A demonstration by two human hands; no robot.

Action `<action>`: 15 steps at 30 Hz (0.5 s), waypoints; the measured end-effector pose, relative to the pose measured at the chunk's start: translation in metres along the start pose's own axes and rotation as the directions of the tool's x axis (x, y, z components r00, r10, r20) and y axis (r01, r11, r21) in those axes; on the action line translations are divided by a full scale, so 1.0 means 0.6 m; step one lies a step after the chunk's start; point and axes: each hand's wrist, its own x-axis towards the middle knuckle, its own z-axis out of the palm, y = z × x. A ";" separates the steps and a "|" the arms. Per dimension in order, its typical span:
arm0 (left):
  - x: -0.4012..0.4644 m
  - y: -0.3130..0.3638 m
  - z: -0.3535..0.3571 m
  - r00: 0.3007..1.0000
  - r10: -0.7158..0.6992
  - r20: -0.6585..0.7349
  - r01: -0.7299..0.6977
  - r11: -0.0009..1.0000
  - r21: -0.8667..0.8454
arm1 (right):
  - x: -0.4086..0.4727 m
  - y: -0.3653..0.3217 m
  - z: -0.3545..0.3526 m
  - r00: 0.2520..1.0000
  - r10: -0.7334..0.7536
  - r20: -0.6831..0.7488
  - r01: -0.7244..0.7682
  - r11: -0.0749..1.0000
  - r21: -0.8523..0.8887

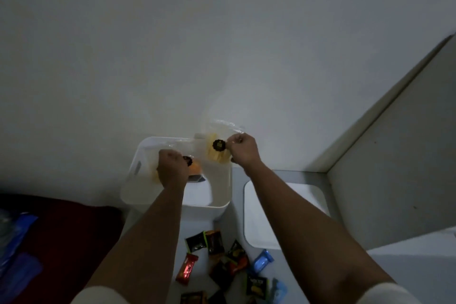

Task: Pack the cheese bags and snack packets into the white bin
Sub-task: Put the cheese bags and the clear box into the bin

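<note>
Lying nearest the camera, a heap of snack packets (222,269) is scattered on the pale surface (407,271) between the two forearms: dark ones with orange and yellow print, a red bar (186,269) at the left edge of the heap and a blue packet (263,259) at its right. At far left lie a dark red cloth (61,234) and some blue plastic (14,242), both dim and hard to make out. Just right of the heap, partly under the right forearm, sits a white lid (261,205) with rounded corners, flat on the surface. Beyond the packets stands the white bin (138,170), open at the top, with a handle slot in its left wall; something dark and something orange lie inside it, too blurred to name. The left hand (172,168) is over the bin's opening, fingers curled round a clear cheese bag (154,173) with yellow contents, which hangs inside the rim. The right hand (243,149) is over the bin's far right corner, fingers pinching a second cheese bag (217,148), clear with yellow slices and a round black label; that bag is above the rim and partly beyond it. Behind everything rises a plain wall (222,32), with a pale ledge (394,118) running along the right.
</note>
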 end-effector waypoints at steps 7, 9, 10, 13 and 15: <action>0.094 -0.120 0.009 0.972 -0.207 0.113 0.209 0.978 -0.003 | -0.006 0.047 0.146 0.980 0.124 -0.154 -0.145 0.981 -0.130; 0.110 -0.146 0.027 0.954 -0.238 0.180 0.240 0.971 0.014 | 0.005 0.064 0.166 0.965 0.182 -0.188 -0.205 0.973 -0.110; 0.115 -0.150 0.036 0.946 -0.253 0.205 0.252 0.967 0.028 | 0.012 0.071 0.173 0.957 0.216 -0.192 -0.240 0.964 -0.111; 0.133 -0.157 0.058 0.930 -0.273 0.247 0.267 0.962 0.060 | 0.037 0.094 0.189 0.940 0.280 -0.198 -0.302 0.949 -0.093; 0.143 -0.157 0.068 0.910 -0.277 0.309 0.260 0.961 0.097 | 0.050 0.111 0.200 0.928 0.332 -0.167 -0.344 0.938 -0.047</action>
